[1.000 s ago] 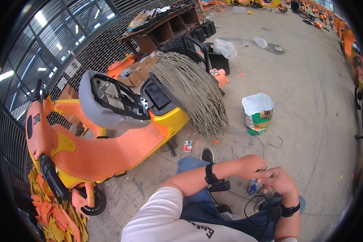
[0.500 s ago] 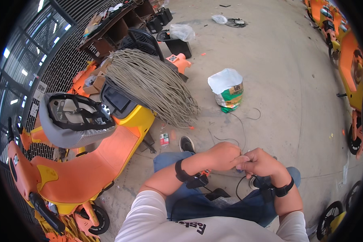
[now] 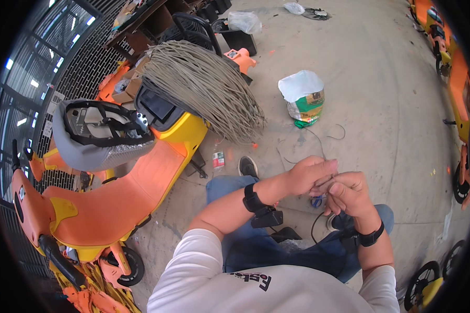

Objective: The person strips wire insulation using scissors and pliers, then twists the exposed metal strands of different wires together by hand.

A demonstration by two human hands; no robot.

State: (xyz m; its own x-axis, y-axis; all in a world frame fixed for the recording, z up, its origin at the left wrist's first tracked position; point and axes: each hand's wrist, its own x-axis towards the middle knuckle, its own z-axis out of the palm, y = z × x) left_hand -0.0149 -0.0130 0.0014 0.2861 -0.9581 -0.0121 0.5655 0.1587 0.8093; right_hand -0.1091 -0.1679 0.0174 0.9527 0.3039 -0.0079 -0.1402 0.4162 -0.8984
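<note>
Over the concrete floor (image 3: 381,104), my left hand (image 3: 310,175) and right hand (image 3: 350,194) both pinch a thin black wire (image 3: 314,229); next move needs steady tension.

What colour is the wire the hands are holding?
The thin wire hanging from the hands is black, as the head view shows.
</note>
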